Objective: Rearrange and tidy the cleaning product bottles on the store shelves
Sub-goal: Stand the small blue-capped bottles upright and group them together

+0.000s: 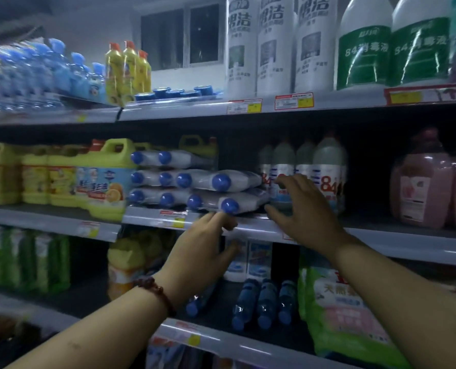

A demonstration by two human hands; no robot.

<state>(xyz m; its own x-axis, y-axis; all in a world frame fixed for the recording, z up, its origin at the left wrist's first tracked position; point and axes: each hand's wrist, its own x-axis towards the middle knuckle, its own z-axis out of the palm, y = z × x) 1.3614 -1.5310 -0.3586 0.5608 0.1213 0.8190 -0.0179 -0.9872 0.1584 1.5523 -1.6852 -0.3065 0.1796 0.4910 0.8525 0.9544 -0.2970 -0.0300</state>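
Note:
On the middle shelf (248, 227) lies a stack of white bottles with blue caps (195, 182), caps pointing at me. My left hand (203, 243) reaches up from below, its fingertips touching the blue cap of the lowest front bottle (230, 205) at the shelf edge. My right hand (301, 209) is spread with relaxed fingers against the right end of the stack and in front of the upright "84" bottles (325, 171); its fingers touch one of them, with no plain grip to be seen.
Yellow detergent jugs (62, 179) fill the shelf left of the stack, pink jugs (421, 187) the far right. Tall white bottles (274, 43) and green-labelled jugs (392, 46) stand on the top shelf. Below are blue bottles (264, 302) lying down and a green refill bag (346, 310).

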